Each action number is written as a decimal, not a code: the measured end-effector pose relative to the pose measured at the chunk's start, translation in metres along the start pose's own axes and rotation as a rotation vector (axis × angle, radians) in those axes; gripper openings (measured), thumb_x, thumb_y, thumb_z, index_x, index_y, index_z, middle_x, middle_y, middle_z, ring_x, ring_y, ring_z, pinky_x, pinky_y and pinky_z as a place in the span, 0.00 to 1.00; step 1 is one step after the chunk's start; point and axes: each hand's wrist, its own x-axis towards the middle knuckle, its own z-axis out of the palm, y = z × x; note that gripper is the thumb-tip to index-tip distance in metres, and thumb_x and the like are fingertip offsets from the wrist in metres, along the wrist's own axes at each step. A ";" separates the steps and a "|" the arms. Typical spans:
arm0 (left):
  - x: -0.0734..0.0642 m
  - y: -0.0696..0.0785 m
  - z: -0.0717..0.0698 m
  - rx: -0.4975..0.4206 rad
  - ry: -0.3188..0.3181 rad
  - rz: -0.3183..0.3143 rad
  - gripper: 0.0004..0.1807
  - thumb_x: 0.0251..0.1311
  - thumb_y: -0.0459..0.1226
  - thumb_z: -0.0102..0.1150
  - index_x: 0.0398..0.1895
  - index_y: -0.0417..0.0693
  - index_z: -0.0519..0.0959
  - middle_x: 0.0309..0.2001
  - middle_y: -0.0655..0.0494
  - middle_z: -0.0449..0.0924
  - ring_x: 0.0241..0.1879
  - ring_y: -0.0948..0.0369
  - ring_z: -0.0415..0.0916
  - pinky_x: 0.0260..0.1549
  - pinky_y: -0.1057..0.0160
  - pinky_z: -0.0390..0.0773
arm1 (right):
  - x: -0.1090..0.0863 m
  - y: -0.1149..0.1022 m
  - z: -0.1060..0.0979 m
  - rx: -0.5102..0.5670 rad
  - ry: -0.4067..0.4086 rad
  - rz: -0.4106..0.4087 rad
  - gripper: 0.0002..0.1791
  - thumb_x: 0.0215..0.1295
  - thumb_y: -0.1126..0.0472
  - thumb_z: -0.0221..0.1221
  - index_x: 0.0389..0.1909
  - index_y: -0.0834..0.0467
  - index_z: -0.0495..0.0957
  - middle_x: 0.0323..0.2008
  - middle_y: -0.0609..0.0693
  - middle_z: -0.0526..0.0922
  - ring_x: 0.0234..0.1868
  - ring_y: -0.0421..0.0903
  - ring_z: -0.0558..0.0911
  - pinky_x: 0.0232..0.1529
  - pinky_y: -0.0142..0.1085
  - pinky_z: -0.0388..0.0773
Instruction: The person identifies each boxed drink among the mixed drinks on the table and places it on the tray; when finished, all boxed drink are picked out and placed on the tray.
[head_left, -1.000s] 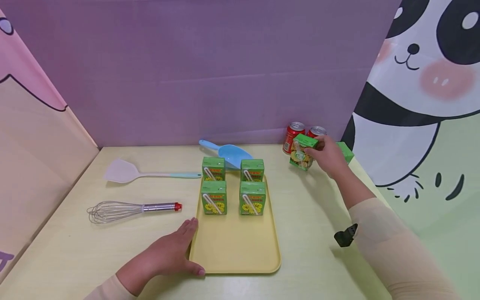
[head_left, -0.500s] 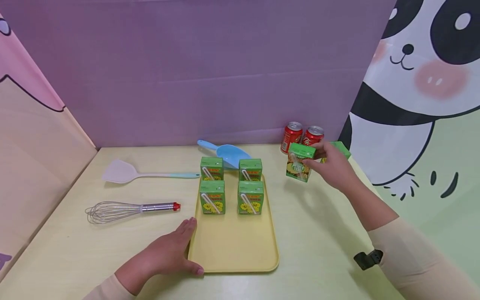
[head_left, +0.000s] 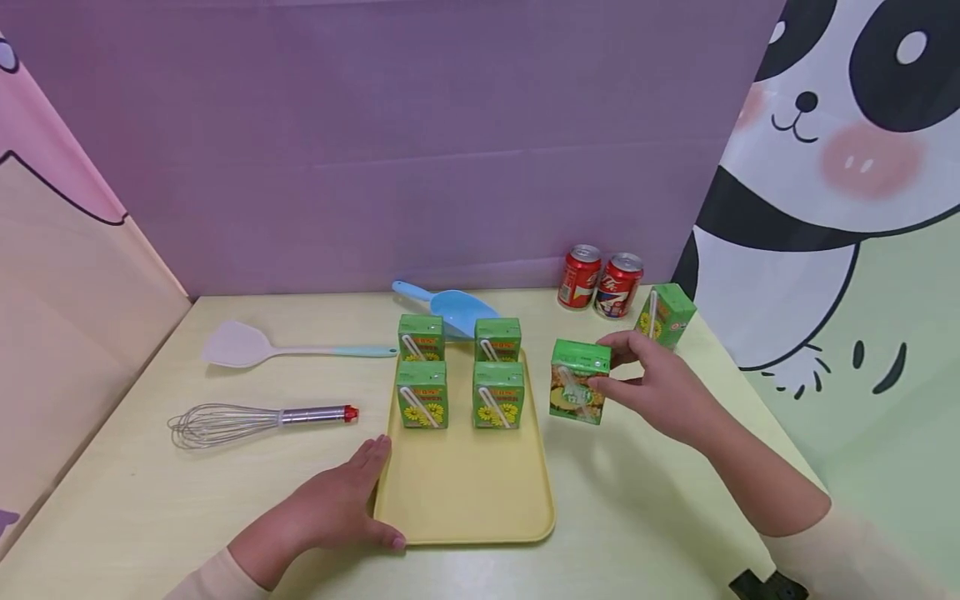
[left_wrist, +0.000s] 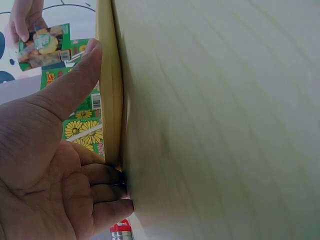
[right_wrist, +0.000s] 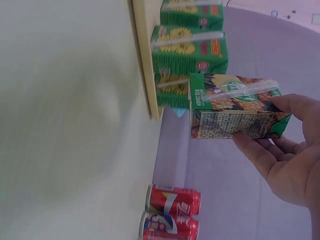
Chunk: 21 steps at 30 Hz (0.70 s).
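Observation:
My right hand grips a green juice box with a brown fruit picture, holding it above the table just right of the tray. The right wrist view shows thumb and fingers around one end of this juice box, a straw stuck along its face. My left hand rests against the near left corner of the yellow tray, fingers extended along its side and thumb at the front edge. Several green juice boxes with yellow flowers, such as the front left flower box, stand in two rows on the tray's far half.
Behind the tray lies a blue scoop. On the left are a spatula and a whisk. Two red cans stand at the back right, with another green flower box beside them.
My right hand has carried the fruit juice box from beside the cans toward me and slightly left, uncovering the cans and the flower box behind. The left hand stays at the tray.

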 end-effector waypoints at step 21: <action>0.000 0.001 0.000 -0.010 0.005 -0.007 0.70 0.35 0.65 0.74 0.77 0.39 0.51 0.78 0.45 0.49 0.77 0.48 0.47 0.69 0.44 0.62 | -0.031 -0.048 0.070 0.254 -0.122 -0.118 0.25 0.60 0.53 0.68 0.55 0.53 0.72 0.47 0.48 0.79 0.51 0.47 0.78 0.47 0.30 0.82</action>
